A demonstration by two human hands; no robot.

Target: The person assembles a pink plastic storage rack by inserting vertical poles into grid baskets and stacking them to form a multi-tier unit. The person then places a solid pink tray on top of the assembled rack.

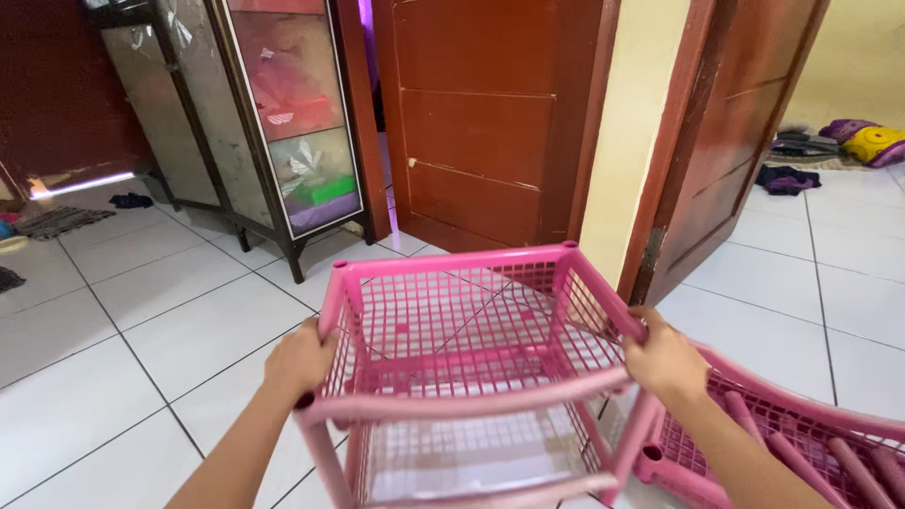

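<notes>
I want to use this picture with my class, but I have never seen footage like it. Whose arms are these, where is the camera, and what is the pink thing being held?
The single picture comes from a camera worn on a person's head, looking down, so the two bare arms are the wearer's own. The left hand and the right hand each grip a side of a pink plastic rack with mesh shelves, held above the white tiled floor. At the lower right a second pink mesh shelf piece lies with loose pink tubes on it. Beyond stand a dark-framed drawer cabinet and brown wooden doors. Cloths lie on the floor in the far room.
</notes>
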